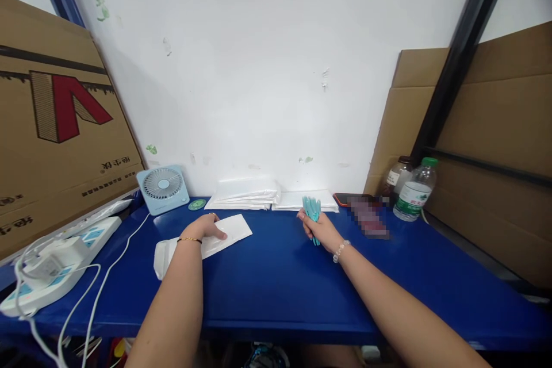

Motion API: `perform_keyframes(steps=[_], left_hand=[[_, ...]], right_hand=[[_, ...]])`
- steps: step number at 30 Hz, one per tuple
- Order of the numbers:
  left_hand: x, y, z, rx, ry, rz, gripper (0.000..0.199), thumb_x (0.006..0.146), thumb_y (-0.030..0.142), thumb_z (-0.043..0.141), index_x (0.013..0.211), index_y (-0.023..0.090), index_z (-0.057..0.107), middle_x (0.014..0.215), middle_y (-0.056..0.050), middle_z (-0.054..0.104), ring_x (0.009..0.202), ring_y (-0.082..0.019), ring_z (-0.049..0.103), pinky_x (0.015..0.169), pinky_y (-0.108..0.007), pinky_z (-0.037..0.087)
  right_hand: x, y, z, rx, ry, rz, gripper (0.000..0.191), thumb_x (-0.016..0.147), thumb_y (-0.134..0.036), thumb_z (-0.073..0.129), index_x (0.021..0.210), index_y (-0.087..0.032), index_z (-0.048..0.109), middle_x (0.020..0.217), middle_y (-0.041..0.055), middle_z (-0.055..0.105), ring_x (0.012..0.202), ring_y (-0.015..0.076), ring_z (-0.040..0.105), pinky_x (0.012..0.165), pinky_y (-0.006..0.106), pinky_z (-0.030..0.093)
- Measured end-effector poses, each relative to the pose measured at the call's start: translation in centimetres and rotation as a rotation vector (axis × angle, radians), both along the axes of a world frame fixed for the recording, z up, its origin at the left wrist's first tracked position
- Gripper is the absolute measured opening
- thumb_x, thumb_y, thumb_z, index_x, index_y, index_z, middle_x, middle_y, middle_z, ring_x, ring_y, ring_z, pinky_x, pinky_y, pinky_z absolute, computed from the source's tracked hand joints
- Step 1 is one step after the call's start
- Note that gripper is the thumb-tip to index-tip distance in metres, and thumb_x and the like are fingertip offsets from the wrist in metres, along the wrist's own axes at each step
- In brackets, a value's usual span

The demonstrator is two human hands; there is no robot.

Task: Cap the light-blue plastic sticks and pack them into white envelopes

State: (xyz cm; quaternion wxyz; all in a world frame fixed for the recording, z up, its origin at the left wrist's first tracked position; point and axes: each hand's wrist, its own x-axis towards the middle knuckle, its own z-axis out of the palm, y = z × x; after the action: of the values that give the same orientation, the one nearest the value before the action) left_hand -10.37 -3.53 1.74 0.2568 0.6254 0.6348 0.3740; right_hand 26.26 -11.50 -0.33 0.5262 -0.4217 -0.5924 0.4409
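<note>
My left hand (pixel 209 227) grips a long white packet (pixel 233 229) on the left part of the blue table (pixel 276 293), its thumb lying across the top face. The packet's other end (pixel 161 259) shows past the forearm, and the middle is covered by my hand and wrist. Wrapped in my right hand (pixel 323 230) is a bundle of thin teal sticks (pixel 311 206), held roughly upright; their exact kind is too small to make out. Behind both hands, by the wall, lie a stack of white packets (pixel 241 192) and a lower white stack (pixel 304 200).
At the left stand a light-blue fan (pixel 164 188), a round green disc (pixel 197 204) and a power strip (pixel 81 259) with loose white cables. A dark phone-like object (pixel 345 200), a blurred reddish item (pixel 368 218) and a green-capped bottle (pixel 416 192) are at the right. Cardboard flanks both sides.
</note>
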Motion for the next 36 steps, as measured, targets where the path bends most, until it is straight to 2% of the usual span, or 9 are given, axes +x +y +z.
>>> perform_keyframes(steps=[4, 10, 15, 19, 23, 26, 28, 30, 36], left_hand=[[2.8, -1.0, 1.2, -0.181, -0.034, -0.124, 0.026, 0.049, 0.023, 0.082, 0.066, 0.015, 0.065, 0.066, -0.006, 0.069, 0.071, -0.027, 0.066, 0.065, -0.033, 0.051], [12.1, -1.7, 2.3, 0.074, -1.255, -0.033, 0.018, 0.080, 0.008, 0.058, 0.097, 0.015, 0.059, 0.090, -0.007, 0.069, 0.078, -0.016, 0.067, 0.075, -0.032, 0.055], [16.1, -1.9, 0.9, -0.068, -1.578, 0.161, 0.022, 0.084, 0.003, 0.052, 0.103, 0.012, 0.057, 0.094, -0.008, 0.067, 0.087, -0.014, 0.066, 0.081, -0.028, 0.055], [15.4, -2.4, 0.4, -0.026, -1.276, 0.138, 0.040, 0.086, 0.012, 0.054, 0.124, 0.009, 0.045, 0.121, -0.016, 0.057, 0.108, -0.019, 0.059, 0.093, -0.031, 0.050], [12.7, -2.9, 1.3, 0.367, -0.500, 0.351, 0.087, 0.080, 0.047, 0.061, 0.145, 0.016, 0.013, 0.148, -0.017, 0.026, 0.139, -0.027, 0.022, 0.113, -0.042, 0.024], [12.0, -3.7, 2.0, 0.546, 0.005, -0.029, 0.116, 0.059, 0.056, 0.074, 0.147, 0.020, 0.008, 0.153, -0.015, 0.013, 0.142, -0.032, 0.004, 0.115, -0.047, 0.012], [12.8, -4.4, 2.1, 0.482, 0.274, -0.405, 0.126, 0.046, 0.057, 0.080, 0.147, 0.023, 0.012, 0.153, -0.015, 0.014, 0.141, -0.036, 0.001, 0.113, -0.053, 0.007], [14.2, -5.0, 1.8, 0.414, 0.475, -0.610, 0.132, 0.039, 0.058, 0.081, 0.147, 0.026, 0.013, 0.152, -0.015, 0.017, 0.140, -0.038, 0.001, 0.110, -0.057, 0.002], [17.0, -5.7, 0.6, 0.456, 0.653, -0.586, 0.128, 0.042, 0.046, 0.082, 0.148, 0.023, 0.013, 0.138, -0.015, 0.041, 0.134, -0.036, 0.025, 0.110, -0.056, -0.003]], right_hand=[[0.3, 0.0, 0.5, -0.018, 0.163, -0.048, 0.032, 0.071, -0.049, 0.069, 0.081, -0.022, 0.055, 0.046, -0.0084, 0.032, 0.037, 0.0069, 0.025, 0.039, 0.023, 0.021], [-0.4, -0.6, 1.3, -0.023, 0.198, -0.050, 0.039, 0.070, -0.047, 0.071, 0.096, -0.022, 0.056, 0.043, -0.0108, 0.027, 0.036, 0.0066, 0.021, 0.038, 0.024, 0.017], [-1.5, -0.1, 0.3, -0.104, 0.083, -0.223, 0.033, 0.067, -0.043, 0.072, 0.086, -0.020, 0.057, 0.044, -0.0083, 0.032, 0.036, 0.0081, 0.027, 0.036, 0.025, 0.020], [-1.0, 0.5, 0.1, -0.123, 0.079, -0.283, 0.032, 0.068, -0.034, 0.067, 0.056, -0.024, 0.039, 0.042, -0.0069, 0.030, 0.037, 0.0078, 0.028, 0.035, 0.024, 0.021], [0.9, 0.6, 0.9, -0.121, 0.122, -0.219, 0.034, 0.067, -0.029, 0.066, 0.053, -0.024, 0.036, 0.041, -0.0072, 0.030, 0.036, 0.0070, 0.026, 0.034, 0.023, 0.020], [2.5, 0.7, 1.2, -0.162, 0.103, -0.113, 0.035, 0.064, -0.027, 0.069, 0.052, -0.025, 0.037, 0.039, -0.0080, 0.029, 0.035, 0.0061, 0.024, 0.033, 0.023, 0.016], [3.2, 0.8, 1.2, -0.186, 0.098, -0.072, 0.034, 0.063, -0.026, 0.070, 0.051, -0.025, 0.038, 0.038, -0.0084, 0.029, 0.034, 0.0060, 0.023, 0.033, 0.023, 0.014], [3.5, 0.9, 1.1, -0.194, 0.083, -0.060, 0.031, 0.063, -0.026, 0.070, 0.053, -0.025, 0.040, 0.039, -0.0080, 0.030, 0.034, 0.0062, 0.024, 0.033, 0.024, 0.013], [3.0, 0.8, 1.0, -0.173, 0.022, -0.088, 0.023, 0.064, -0.026, 0.071, 0.059, -0.023, 0.048, 0.044, -0.0058, 0.037, 0.036, 0.0076, 0.028, 0.035, 0.024, 0.016]])
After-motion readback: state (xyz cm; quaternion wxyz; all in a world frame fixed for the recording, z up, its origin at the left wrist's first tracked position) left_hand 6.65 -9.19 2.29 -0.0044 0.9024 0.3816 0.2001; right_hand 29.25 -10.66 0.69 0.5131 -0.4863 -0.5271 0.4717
